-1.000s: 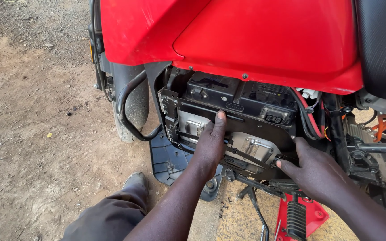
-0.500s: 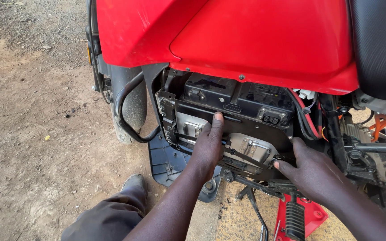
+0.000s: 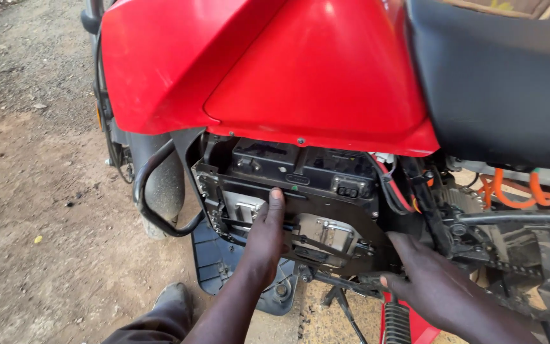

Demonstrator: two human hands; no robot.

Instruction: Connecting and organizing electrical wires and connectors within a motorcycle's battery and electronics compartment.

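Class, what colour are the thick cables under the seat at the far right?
Orange cables, clearest in the head view.

Outdoor roadside-style repair spot, not an indoor workshop: bare packed dirt ground (image 3: 39, 210) with pebbles and litter, a red motorcycle (image 3: 300, 76) standing on it with side cover off, black battery housing (image 3: 300, 185) and orange cables (image 3: 510, 188) exposed, a grey panel (image 3: 214, 264) lying on the ground.
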